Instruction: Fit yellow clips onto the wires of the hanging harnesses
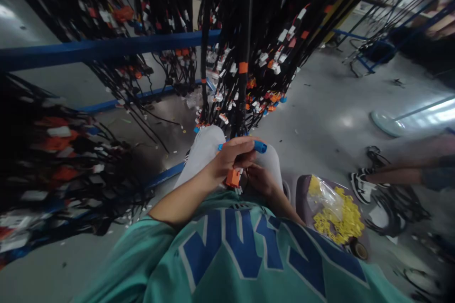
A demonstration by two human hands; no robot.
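My left hand point(236, 152) is closed around a blue rod-shaped piece point(260, 147), whose ends stick out on both sides of the fingers. Just below those fingers sits an orange connector point(233, 178) with white parts beside it. My right hand point(261, 180) is at the right of this connector, fingers curled in; what they grip is hidden. Both hands are between my knees, in front of a thick black wire harness point(243, 90) that hangs down with orange tape around it.
Blue rails point(106, 49) cross the left, with bundles of black cables and many connectors hanging about them. At my right stands a dark stool point(303, 199) bearing yellow plastic parts point(341, 220) and a clear bag point(327, 196). Another person's leg and shoe point(362, 188) are farther right.
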